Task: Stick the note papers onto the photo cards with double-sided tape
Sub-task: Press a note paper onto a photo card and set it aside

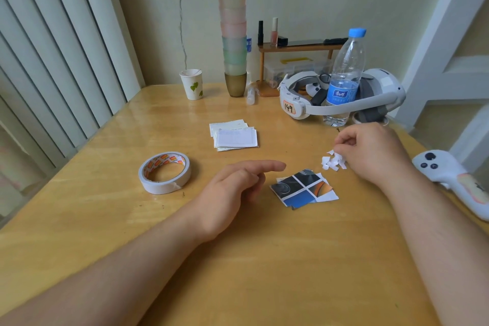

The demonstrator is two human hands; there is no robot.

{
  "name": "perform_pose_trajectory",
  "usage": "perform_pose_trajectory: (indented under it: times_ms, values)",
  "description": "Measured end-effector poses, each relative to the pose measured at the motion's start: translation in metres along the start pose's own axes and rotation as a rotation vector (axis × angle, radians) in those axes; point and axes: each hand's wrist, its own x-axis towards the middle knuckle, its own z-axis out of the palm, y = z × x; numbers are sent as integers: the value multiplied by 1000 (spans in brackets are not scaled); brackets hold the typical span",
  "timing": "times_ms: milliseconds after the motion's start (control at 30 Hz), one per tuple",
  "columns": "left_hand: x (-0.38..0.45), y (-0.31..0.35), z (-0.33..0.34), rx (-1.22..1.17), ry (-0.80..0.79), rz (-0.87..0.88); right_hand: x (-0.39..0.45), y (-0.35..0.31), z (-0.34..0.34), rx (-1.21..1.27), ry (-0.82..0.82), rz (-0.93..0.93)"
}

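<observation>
Right hand pinches crumpled tape scraps, left hand lies relaxed beside photo cards; I'd lift those thin, slick cards by an edge.

Left hand low over table, palm down, fingers loosely extended, forefinger forward. Right hand farther out, fingertips curled, pinching white scraps.

Tape roll left of the photo cards, note papers behind them, paper scraps right-behind.
</observation>
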Motion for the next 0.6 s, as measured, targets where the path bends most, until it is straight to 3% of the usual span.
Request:
perform_pose_trajectory:
  times_ms: [167, 367, 600]
  values:
    - [0, -1, 0, -11, -7, -7, -8, -12, 0, -5, -175, -43]
    - [1, -2, 0, -33, -7, -6, -14, -24, 10, -210, -390, -155]
    - [1, -3, 0, -52, -4, -8, -18, -25, 17, -159, -389, -191]
